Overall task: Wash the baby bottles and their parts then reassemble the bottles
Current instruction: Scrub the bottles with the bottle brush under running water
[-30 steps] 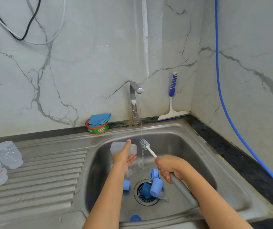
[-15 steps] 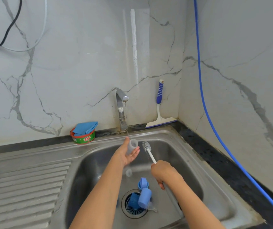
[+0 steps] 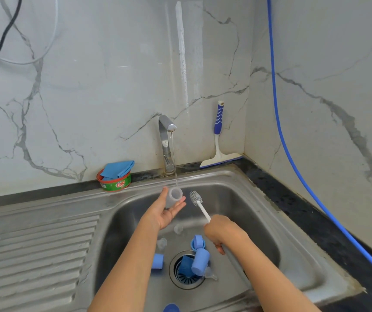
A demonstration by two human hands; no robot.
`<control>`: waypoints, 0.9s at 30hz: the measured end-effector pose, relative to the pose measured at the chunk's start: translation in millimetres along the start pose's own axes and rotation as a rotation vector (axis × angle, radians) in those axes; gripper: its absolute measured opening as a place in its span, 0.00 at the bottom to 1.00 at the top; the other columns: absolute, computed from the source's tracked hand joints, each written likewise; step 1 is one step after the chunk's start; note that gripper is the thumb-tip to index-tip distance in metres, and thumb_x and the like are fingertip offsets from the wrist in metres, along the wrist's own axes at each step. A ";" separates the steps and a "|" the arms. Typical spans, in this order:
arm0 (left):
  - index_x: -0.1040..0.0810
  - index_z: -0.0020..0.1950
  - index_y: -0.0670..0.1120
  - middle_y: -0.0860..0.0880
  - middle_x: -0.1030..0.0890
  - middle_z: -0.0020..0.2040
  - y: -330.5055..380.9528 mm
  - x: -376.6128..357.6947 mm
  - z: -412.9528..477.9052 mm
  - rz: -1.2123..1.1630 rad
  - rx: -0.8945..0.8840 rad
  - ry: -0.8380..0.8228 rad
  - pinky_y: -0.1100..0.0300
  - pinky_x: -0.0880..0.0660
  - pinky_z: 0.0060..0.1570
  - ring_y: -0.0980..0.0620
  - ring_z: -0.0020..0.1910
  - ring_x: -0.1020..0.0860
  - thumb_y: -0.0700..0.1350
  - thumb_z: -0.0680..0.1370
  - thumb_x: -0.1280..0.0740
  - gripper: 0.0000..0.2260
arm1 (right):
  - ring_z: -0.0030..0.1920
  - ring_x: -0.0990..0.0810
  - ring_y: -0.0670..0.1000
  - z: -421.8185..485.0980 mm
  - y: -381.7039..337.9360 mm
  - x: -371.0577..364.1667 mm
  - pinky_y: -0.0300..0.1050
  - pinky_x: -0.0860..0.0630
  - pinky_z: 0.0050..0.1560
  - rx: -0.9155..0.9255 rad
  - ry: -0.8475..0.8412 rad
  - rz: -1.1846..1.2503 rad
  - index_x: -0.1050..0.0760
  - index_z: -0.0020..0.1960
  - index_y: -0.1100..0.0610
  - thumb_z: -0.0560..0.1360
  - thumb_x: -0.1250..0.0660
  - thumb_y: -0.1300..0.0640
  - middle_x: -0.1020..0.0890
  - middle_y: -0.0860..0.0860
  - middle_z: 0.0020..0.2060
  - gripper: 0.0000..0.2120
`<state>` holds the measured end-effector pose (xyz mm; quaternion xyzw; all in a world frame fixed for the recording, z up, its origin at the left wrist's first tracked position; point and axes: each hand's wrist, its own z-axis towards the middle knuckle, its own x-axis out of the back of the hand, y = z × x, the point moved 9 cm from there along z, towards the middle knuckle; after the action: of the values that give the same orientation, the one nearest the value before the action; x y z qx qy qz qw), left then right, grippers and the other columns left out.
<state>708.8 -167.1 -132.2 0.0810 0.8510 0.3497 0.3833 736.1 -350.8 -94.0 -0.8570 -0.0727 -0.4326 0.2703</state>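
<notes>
The left hand (image 3: 166,213), palm up, held a clear bottle (image 3: 174,195) between thumb and half-curled fingers, under the thin stream from the tap (image 3: 166,140). Just beside it, the brush (image 3: 195,197) head stood apart from the bottle mouth. Blue caps (image 3: 200,262) lay in the sink (image 3: 259,221) below. The right hand (image 3: 222,233) gripped the brush handle, fist closed.

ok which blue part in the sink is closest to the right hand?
The blue ring just beyond the drain, right beside the right hand. The bigger cap lies lower on the drain; the small cap sits far left.
</notes>
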 end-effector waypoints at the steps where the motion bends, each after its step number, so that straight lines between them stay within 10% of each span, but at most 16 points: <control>1: 0.35 0.68 0.40 0.32 0.25 0.59 -1.7 2.2 -0.4 0.040 0.018 -0.004 0.46 0.18 0.39 0.40 0.41 0.16 0.49 0.75 0.29 0.27 | 0.19 0.30 0.47 -1.3 0.9 -0.1 0.37 0.34 0.23 -0.011 -0.005 0.011 0.31 0.56 0.63 0.77 0.48 0.66 0.30 0.52 0.13 0.11; 13: 0.40 0.75 0.54 0.35 0.29 0.66 20.4 -14.7 -2.3 0.336 -0.127 -0.123 0.41 0.23 0.48 0.33 0.57 0.22 0.29 0.74 0.33 0.35 | 0.18 0.30 0.47 1.1 5.1 0.2 0.37 0.34 0.21 -0.022 0.026 0.014 0.31 0.58 0.65 0.76 0.47 0.66 0.30 0.51 0.12 0.13; 17: 0.38 0.71 0.43 0.31 0.32 0.67 13.8 -10.0 -2.5 0.001 -0.036 -0.079 0.36 0.26 0.54 0.31 0.61 0.26 0.36 0.78 0.34 0.24 | 0.21 0.29 0.47 3.4 5.3 -0.3 0.37 0.33 0.22 -0.006 0.029 0.026 0.31 0.59 0.65 0.76 0.47 0.66 0.26 0.54 0.26 0.13; 20: 0.40 0.73 0.38 0.30 0.31 0.65 7.1 -1.4 -1.5 -0.211 0.006 0.002 0.40 0.20 0.43 0.34 0.51 0.20 0.43 0.78 0.32 0.28 | 0.17 0.30 0.46 6.1 6.0 -1.3 0.35 0.35 0.20 -0.009 0.029 0.031 0.32 0.54 0.62 0.76 0.47 0.66 0.27 0.52 0.16 0.09; 27: 0.45 0.74 0.36 0.32 0.26 0.61 -21.4 7.1 -0.1 -0.155 0.135 0.075 0.43 0.22 0.48 0.38 0.45 0.18 0.51 0.75 0.29 0.38 | 0.20 0.29 0.47 5.1 5.5 -2.4 0.36 0.32 0.23 -0.002 0.016 0.021 0.31 0.61 0.65 0.76 0.45 0.65 0.26 0.54 0.22 0.15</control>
<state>706.6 -180.1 -150.4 0.0272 0.8902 0.2638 0.3705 740.2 -352.5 -100.6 -0.8546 -0.0613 -0.4365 0.2747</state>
